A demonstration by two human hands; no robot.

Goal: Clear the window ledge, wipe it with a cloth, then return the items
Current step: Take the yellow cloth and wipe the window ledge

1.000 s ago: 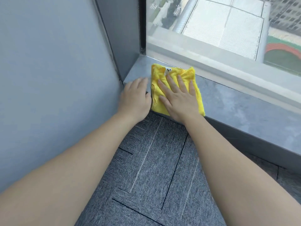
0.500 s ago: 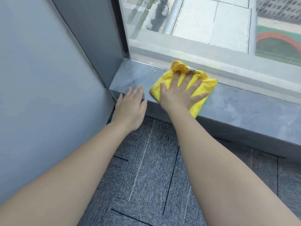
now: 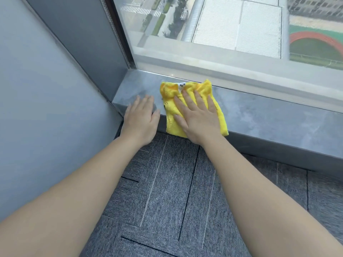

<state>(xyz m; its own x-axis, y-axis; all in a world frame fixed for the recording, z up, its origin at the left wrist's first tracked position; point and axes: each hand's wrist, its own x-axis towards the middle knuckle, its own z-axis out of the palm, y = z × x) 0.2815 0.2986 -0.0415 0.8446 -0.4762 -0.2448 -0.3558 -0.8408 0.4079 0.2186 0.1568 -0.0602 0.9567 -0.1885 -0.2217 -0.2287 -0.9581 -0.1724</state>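
A yellow cloth with a small white tag lies flat on the grey stone window ledge, near its left end. My right hand presses down on the cloth with fingers spread, covering its middle. My left hand rests flat on the ledge's front edge just left of the cloth, fingers apart, holding nothing. No other items show on the ledge.
A grey wall and a dark window frame close off the ledge's left end. The window glass rises right behind the ledge. Grey carpet tiles cover the floor below.
The cloth under my right hand slid back toward the ledge's front edge and slightly left. My left hand stayed at the ledge's front edge. The camera shifted a little.
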